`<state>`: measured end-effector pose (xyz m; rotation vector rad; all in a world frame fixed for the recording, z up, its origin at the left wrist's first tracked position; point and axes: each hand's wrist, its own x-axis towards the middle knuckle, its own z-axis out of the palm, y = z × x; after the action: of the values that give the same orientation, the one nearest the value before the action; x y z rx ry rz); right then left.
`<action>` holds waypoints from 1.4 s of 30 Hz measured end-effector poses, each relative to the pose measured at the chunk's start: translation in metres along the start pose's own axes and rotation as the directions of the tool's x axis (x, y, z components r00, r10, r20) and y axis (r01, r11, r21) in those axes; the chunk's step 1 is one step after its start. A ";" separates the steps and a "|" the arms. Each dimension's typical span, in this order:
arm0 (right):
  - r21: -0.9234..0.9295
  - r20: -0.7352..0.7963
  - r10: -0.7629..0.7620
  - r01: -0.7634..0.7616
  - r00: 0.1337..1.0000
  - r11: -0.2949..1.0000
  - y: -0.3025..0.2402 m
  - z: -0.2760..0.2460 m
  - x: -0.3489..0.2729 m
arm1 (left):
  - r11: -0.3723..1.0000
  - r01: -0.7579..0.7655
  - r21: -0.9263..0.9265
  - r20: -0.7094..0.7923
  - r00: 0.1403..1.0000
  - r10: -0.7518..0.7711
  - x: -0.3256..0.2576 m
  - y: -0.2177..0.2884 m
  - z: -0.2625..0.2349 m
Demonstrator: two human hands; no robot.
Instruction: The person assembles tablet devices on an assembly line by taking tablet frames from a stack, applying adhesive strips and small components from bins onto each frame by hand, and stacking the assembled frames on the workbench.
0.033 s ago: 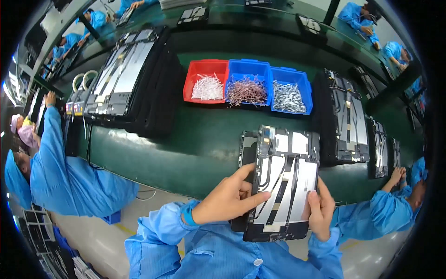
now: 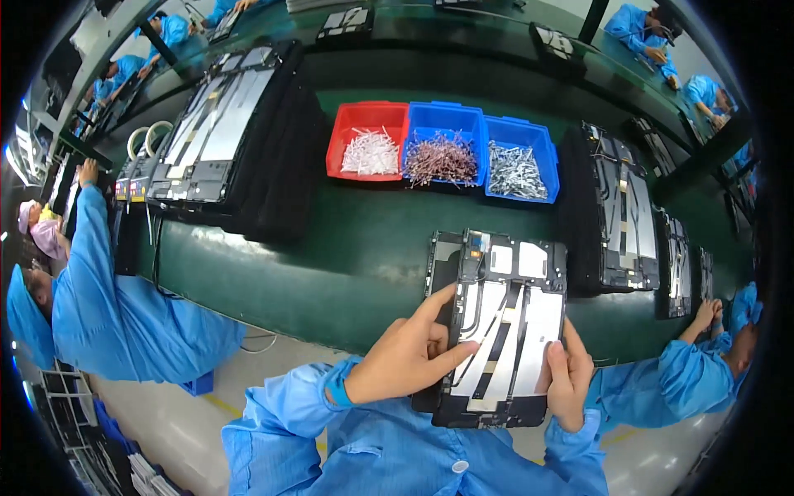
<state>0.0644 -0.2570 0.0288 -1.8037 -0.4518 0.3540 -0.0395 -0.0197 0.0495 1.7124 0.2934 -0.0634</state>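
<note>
An opened tablet (image 2: 538, 331), with silver battery panels, black ribbon cables and a dark frame, is held nearly upright at the table's near edge. My left hand (image 2: 401, 360) grips its left side, thumb over the battery face and fingers behind. On its right edge my right hand (image 2: 571, 380) is closed, thumb in front. Behind the tablet, a second dark tablet-like panel (image 2: 443, 252) sticks out to the left; whether my left fingers hold that too is hidden.
Beyond the tablet stand a red bin (image 2: 336, 153) of white pieces, a blue bin (image 2: 447, 114) of reddish-brown pieces and another blue bin (image 2: 519, 130) of silvery pieces. Opened tablets lie on a black foam stack (image 2: 277, 174) at left and another stack (image 2: 624, 215) at right. Co-workers sit on both sides.
The tablet's top edge has dropped slightly toward me. Both hands keep the same hold.
</note>
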 end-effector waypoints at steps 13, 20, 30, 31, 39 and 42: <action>-0.498 0.171 -0.022 0.106 0.985 0.861 -0.001 0.014 0.003 | 0.813 -0.061 0.579 -0.135 0.976 0.169 -0.017 -0.035 0.002; -0.077 -0.119 0.001 -0.010 0.993 0.997 -0.016 0.001 -0.009 | 0.843 -0.322 0.431 -0.173 0.888 0.427 -0.014 -0.018 0.015; 0.176 -0.278 -0.110 0.163 0.954 0.971 -0.017 -0.165 0.127 | 0.397 -0.171 0.902 -0.250 0.544 0.801 0.141 -0.034 -0.060; 0.135 -0.266 -0.094 0.134 0.959 0.982 -0.003 -0.185 0.141 | 0.385 -0.175 0.906 -0.240 0.536 0.809 0.144 -0.038 -0.061; 0.174 -0.141 0.007 0.018 0.990 0.985 0.003 -0.181 0.179 | 0.662 -0.331 0.672 -0.458 0.517 0.723 0.147 -0.039 -0.069; 0.022 -0.185 -0.010 0.014 0.983 1.000 0.005 -0.187 0.183 | 0.709 -0.415 0.570 -0.527 0.477 0.703 0.149 -0.038 -0.074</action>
<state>0.3123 -0.3285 0.0732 -1.7913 -0.3265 0.1803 0.0861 0.0814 -0.0055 2.0733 0.2643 1.1839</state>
